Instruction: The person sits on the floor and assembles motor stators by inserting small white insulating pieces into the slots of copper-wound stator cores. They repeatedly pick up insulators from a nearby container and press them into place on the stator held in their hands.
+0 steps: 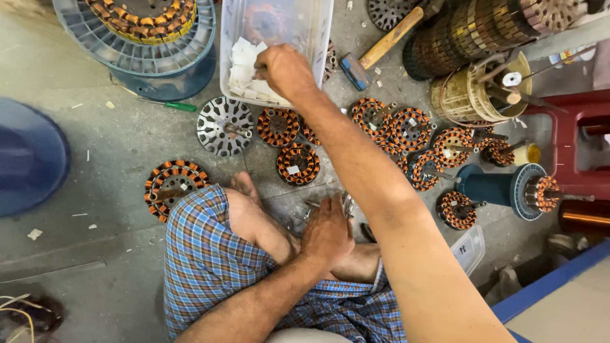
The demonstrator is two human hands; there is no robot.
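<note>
Your right hand [284,70] reaches out over the near rim of the clear tub [321,38], its grip pinched shut on the white slips [244,67] heaped in the tub's near left corner. Your left hand [327,232] lies flat and loose on your crossed legs, fingers spread on the shin and closing on nothing, just short of a small heap of metal bits [318,206] on the floor [108,133].

The tub sits at the far middle, its left wall close beside the big grey spool [136,54], with only a narrow gap between them. A green screwdriver [180,106] lies just past the spool's near edge. On the tub's right, a wooden-handled hammer [381,46] lies slantwise with its head near the tub's corner.

Between the tub and your knees runs a row of wound stators: a bare steel core [223,126], then copper-wound ones [277,126], and another [297,163] nearer to you. One more stator [173,186] lies touching the edge of your checked cloth [203,260] at the left. To the right of your forearm the stators crowd together, touching or overlapping [410,130], up to a blue motor [492,187] and a red stool [575,146].

The most open floor lies to your left, between the spool and the blue round thing [28,155] at the frame's edge.
</note>
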